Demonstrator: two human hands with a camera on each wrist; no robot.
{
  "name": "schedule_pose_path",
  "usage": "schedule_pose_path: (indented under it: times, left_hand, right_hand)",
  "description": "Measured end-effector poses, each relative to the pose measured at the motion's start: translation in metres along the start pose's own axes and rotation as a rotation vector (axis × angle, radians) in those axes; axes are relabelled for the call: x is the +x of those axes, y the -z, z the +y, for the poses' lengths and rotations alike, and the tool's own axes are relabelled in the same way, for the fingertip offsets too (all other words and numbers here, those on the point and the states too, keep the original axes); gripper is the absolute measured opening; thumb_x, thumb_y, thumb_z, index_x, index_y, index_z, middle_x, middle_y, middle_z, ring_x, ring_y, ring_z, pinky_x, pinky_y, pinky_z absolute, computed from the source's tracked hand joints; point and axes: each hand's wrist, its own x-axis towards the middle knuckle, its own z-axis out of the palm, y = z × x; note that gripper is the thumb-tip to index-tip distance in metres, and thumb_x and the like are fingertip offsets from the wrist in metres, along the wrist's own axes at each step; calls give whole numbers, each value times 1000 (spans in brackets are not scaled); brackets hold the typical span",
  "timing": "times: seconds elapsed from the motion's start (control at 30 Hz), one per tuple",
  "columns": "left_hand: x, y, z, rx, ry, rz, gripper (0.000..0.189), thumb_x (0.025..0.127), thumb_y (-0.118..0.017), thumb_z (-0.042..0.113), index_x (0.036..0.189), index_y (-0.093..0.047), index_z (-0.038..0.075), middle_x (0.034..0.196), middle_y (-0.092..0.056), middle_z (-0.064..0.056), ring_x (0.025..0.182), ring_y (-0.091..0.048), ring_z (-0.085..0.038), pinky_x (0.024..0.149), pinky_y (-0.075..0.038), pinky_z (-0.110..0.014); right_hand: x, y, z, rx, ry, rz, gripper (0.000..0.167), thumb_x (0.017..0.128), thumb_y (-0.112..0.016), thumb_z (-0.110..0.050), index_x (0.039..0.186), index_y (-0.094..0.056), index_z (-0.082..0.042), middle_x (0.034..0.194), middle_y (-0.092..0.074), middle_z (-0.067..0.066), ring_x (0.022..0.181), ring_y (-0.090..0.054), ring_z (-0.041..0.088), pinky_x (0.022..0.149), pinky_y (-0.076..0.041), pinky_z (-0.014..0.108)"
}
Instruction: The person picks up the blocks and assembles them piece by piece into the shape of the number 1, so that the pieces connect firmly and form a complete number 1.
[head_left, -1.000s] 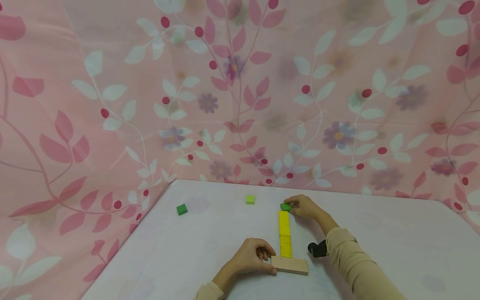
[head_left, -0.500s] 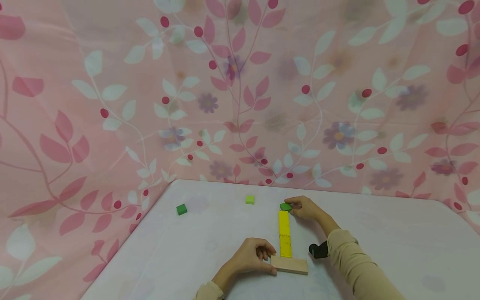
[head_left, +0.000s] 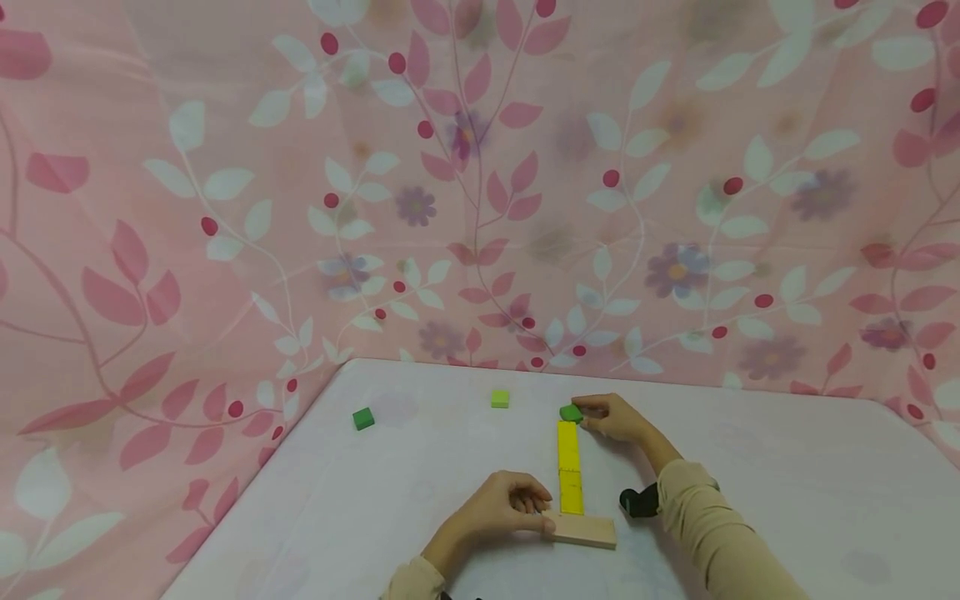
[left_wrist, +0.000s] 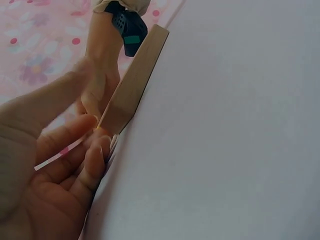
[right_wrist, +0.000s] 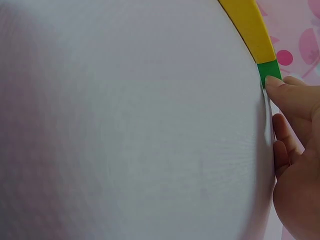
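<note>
My right hand [head_left: 617, 417] has thumb and index finger at a small green block [head_left: 571, 413], with the thumb tip on its side in the right wrist view. This green block meets the far end of two yellow blocks [head_left: 570, 467] lying end to end in a line. Across their near end lies a plain wooden block [head_left: 587, 531]. My left hand [head_left: 504, 505] is at the wooden block's left end. In the left wrist view its fingertips [left_wrist: 102, 142] are right by the block's end, while the thumb stands raised away from it.
A light green block [head_left: 500, 399] lies at the back middle, and a dark green block [head_left: 363, 419] farther left. They rest on a white-covered table [head_left: 780, 492]. A pink floral cloth [head_left: 480, 208] hangs behind. A black wrist device [head_left: 639, 502] sits at the right sleeve.
My left thumb has lifted from the wooden block's near corner and the left hand has risen slightly. My right hand has shifted a little to the right; the blocks look unmoved.
</note>
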Motion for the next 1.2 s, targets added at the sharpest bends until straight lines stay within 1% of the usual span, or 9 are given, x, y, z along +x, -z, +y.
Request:
schedule_pose_path:
  times: [0.13, 0.2, 0.27, 0.47, 0.67, 0.77, 0.9, 1.1, 1.2]
  left_hand:
    - [3, 5, -3, -41, 30, -1, 24, 91, -62, 19, 101, -67, -2, 81, -67, -3, 64, -57, -5, 60, -50, -19]
    - [4, 9, -5, -48, 30, 21, 24, 94, -58, 19, 102, -67, -2, 82, -67, -7, 63, -58, -7, 60, -50, -20]
    - [6, 13, -7, -49, 31, 54, 23, 94, -58, 18, 101, -66, -3, 81, -67, -10, 63, -59, -9, 60, -51, -21]
    - [11, 32, -16, -21, 31, 179, 20, 90, -61, 12, 101, -65, -5, 80, -67, -16, 62, -58, -12, 56, -49, -22]
    - [21, 48, -25, -59, 78, 338, 21, 89, -62, 8, 99, -64, -10, 77, -64, -23, 59, -59, -16, 52, -46, -23]
    - [28, 55, -28, -70, 109, 409, 21, 88, -63, 8, 97, -65, -11, 76, -65, -21, 57, -58, -14, 53, -47, -23]
    - [37, 64, -31, -48, 158, 499, 20, 87, -65, 9, 95, -65, -10, 74, -66, -16, 55, -57, -11, 53, -47, -22]
    - [46, 74, -33, 1, 211, 594, 19, 85, -67, 8, 92, -66, -9, 71, -65, -12, 54, -56, -9, 52, -47, -20]
    - [52, 77, -35, 12, 227, 637, 19, 83, -69, 8, 92, -67, -8, 71, -65, -10, 53, -56, -8, 51, -45, -19]
  right_hand:
    - [-3, 3, 0, -2, 11, -4, 44, 86, -63, -17, 126, -58, 1, 126, -58, 20, 119, -49, 40, 95, -39, 56]
    - [-4, 4, -2, -8, 5, -11, 44, 86, -64, -18, 126, -57, 1, 127, -57, 19, 119, -48, 41, 96, -39, 56]
    - [-5, 5, -4, 0, -9, -18, 45, 87, -63, -17, 127, -56, 2, 128, -56, 20, 120, -47, 41, 97, -37, 57]
    - [-4, 4, -5, 88, -59, -42, 43, 89, -61, -11, 129, -53, 3, 132, -52, 22, 125, -42, 42, 102, -32, 58]
    - [-4, 5, -5, 77, -64, -45, 39, 90, -59, -8, 127, -55, 3, 130, -53, 23, 123, -44, 42, 101, -32, 58]
    - [-5, 5, -5, 95, -85, -37, 38, 90, -59, -8, 127, -56, 2, 131, -53, 23, 124, -44, 42, 101, -31, 58]
    - [-5, 5, -5, 97, -70, -37, 39, 91, -59, -9, 127, -55, 3, 130, -53, 24, 122, -45, 43, 101, -33, 58]
    - [-4, 3, -5, 112, -54, -39, 40, 90, -60, -11, 127, -56, 2, 130, -53, 23, 122, -45, 43, 100, -32, 59]
    - [-3, 2, -5, 92, -23, -41, 39, 90, -59, -10, 127, -56, 3, 129, -53, 24, 122, -45, 44, 99, -33, 60]
